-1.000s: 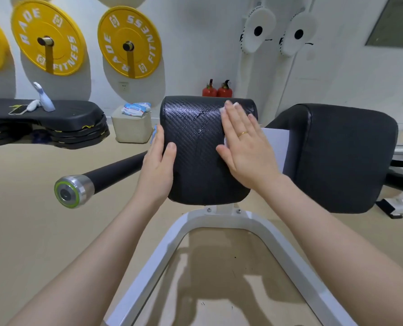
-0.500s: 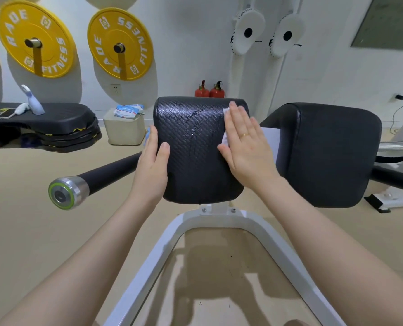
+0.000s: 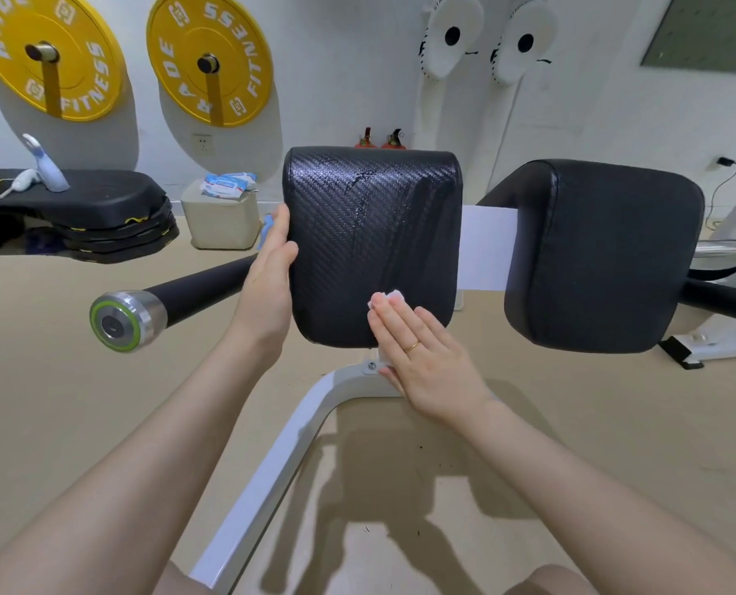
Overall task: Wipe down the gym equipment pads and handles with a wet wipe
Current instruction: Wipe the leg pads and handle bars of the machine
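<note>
A black textured pad (image 3: pixel 370 234) stands upright on a white frame (image 3: pixel 280 465), with wet streaks on its face. My left hand (image 3: pixel 269 285) grips the pad's left edge, thumb on the front. My right hand (image 3: pixel 422 354) lies flat with straight fingers at the pad's lower right corner, pressing a white wet wipe (image 3: pixel 390 298) against it; only the wipe's edges show past my fingers. A second black pad (image 3: pixel 602 255) stands to the right. A black handle bar (image 3: pixel 173 302) with a silver and green end cap sticks out at the left.
A black stepper stack (image 3: pixel 100 208) holds a phone and spray bottle at left. A beige box (image 3: pixel 222 221) carries a wet wipe pack (image 3: pixel 227 184). Yellow plates (image 3: pixel 209 58) hang on the wall. Two red extinguishers (image 3: pixel 379 141) sit behind the pad. Beige floor surrounds the frame.
My right hand has slid the wipe from the pad's upper right down to its lower right corner. My left hand stays on the left edge.
</note>
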{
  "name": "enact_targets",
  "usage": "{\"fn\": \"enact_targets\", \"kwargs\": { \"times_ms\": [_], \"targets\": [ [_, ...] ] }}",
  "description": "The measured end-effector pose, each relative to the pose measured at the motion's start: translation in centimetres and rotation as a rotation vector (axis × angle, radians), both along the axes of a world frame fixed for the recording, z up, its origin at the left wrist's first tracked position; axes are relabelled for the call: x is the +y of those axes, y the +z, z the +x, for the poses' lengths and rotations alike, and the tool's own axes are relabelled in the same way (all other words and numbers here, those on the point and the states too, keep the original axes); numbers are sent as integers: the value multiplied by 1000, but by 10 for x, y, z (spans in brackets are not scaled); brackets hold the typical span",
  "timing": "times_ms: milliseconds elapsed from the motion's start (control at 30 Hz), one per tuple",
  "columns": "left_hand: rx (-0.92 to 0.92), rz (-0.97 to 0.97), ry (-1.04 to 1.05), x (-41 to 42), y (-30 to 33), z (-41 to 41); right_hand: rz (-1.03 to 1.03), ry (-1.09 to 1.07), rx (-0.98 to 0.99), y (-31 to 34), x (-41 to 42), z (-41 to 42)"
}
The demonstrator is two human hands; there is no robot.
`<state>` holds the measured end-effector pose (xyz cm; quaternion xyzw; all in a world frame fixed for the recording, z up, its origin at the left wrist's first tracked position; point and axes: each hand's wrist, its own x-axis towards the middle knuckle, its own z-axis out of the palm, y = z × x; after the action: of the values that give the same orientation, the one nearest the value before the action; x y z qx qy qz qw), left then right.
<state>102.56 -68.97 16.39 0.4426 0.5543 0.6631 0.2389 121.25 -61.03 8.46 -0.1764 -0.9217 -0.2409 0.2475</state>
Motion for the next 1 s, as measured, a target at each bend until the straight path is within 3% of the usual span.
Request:
{"fn": "enact_targets", "kwargs": {
  "times_ms": [200,400,533,700,767,1000],
  "targets": [
    [60,5,3,2,-5,0,44,99,206,53,16,-3],
    [29,12,-4,-1,-3,4,-15,27,357,94,39,-26],
    [43,8,1,1,-4,3,-39,50,352,79,35,-32],
    [-51,41,-30,2,-4,0,-5,211,148,21,5,-9],
    [-7,29,-35,2,-10,-3,29,244,115,9,1,-4],
    [66,17,-69,0,-19,-5,140,317,258,21,0,-6]
  ]
}}
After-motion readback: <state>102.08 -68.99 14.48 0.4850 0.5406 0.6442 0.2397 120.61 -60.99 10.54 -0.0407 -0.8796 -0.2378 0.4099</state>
